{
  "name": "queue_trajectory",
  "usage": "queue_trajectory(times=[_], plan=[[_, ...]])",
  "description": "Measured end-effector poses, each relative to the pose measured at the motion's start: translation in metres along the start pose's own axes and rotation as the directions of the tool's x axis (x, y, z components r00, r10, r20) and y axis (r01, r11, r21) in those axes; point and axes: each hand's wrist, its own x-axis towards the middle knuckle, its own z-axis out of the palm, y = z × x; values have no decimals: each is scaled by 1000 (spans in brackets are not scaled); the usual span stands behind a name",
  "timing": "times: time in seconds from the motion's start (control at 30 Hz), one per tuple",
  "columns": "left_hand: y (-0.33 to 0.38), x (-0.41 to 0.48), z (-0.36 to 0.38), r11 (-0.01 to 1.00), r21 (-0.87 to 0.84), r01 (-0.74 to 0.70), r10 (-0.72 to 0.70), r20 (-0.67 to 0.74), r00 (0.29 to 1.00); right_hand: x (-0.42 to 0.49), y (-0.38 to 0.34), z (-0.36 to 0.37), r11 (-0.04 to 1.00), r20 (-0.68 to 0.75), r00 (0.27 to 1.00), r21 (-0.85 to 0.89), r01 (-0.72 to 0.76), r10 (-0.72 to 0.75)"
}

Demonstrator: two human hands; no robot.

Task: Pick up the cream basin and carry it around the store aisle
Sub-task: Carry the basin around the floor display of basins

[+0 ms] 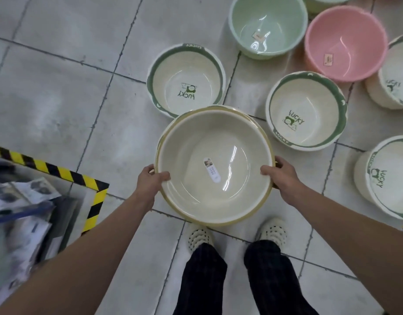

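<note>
The cream basin (215,142) is round with a tan rim and a white sticker on its bottom. It hangs level above the tiled floor in front of my feet. My left hand (150,179) grips its left rim, thumb inside the bowl. On the opposite rim my right hand (281,176) grips the same way. Both arms reach in from the bottom corners.
Several other basins stand on the floor ahead and to the right: cream ones with green "LUCKY" rims (185,80) (306,111), a mint one (267,26) and a pink one (345,43). A fixture with a yellow-black striped edge (91,202) and packaged goods sits at the left.
</note>
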Motion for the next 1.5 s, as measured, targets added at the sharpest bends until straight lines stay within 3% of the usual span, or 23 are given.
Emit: queue_trajectory(times=[0.83, 1.0, 1.2, 1.5], plan=[[-82, 132, 52, 999, 22, 37, -37, -18, 999, 180, 65, 37, 984, 84, 991, -152, -93, 107], [-96, 146, 58, 999, 43, 28, -27, -9, 1000, 194, 82, 38, 978, 83, 981, -127, -166, 178], [-105, 162, 63, 998, 54, 29, -27, -36, 999, 210, 96, 45, 988, 105, 984, -59, -139, 145], [-89, 145, 66, 985, 171, 19, -14, -32, 999, 203, 98, 30, 990, 142, 983, -103, -99, 113]])
